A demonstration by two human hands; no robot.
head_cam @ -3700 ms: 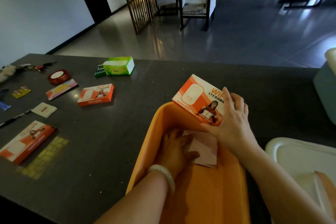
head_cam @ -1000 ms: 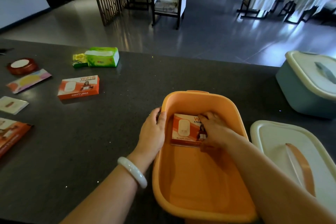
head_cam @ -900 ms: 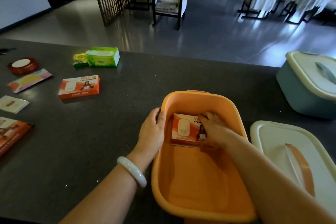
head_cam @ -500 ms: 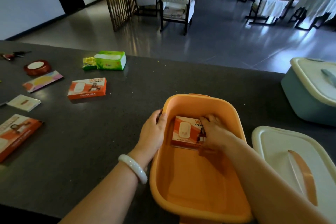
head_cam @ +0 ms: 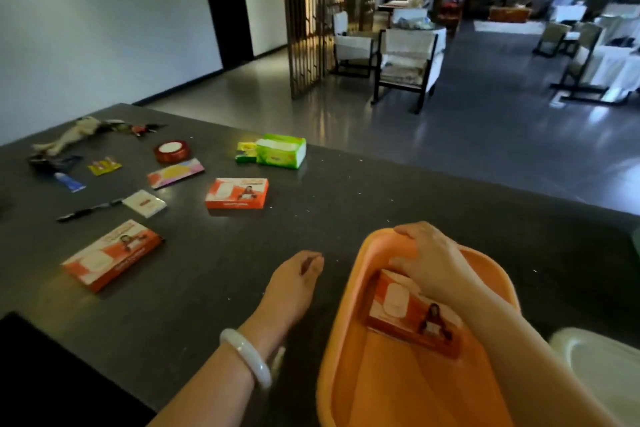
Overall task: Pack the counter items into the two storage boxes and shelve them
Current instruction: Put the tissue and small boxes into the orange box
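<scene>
Beyond the hands, past the bench, a glossy grey tiled floor (head_cam: pixel 485 135) stretches away. A tall slatted wooden screen (head_cam: pixel 308 17) stands ahead and left of them, two dark-framed chairs with white cushions (head_cam: pixel 405 62) just beside it. Farther right sit white-clothed dining tables (head_cam: pixel 616 69). A white wall (head_cam: pixel 104 17) rises far left.

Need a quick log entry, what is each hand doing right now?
Left hand: open, holding nothing, over the counter.
Right hand: fingers curled over the far rim of the orange box, gripping it.

A restaurant hall: clothed dining tables (head_cam: pixel 620 69), chairs (head_cam: pixel 408 62).
</scene>
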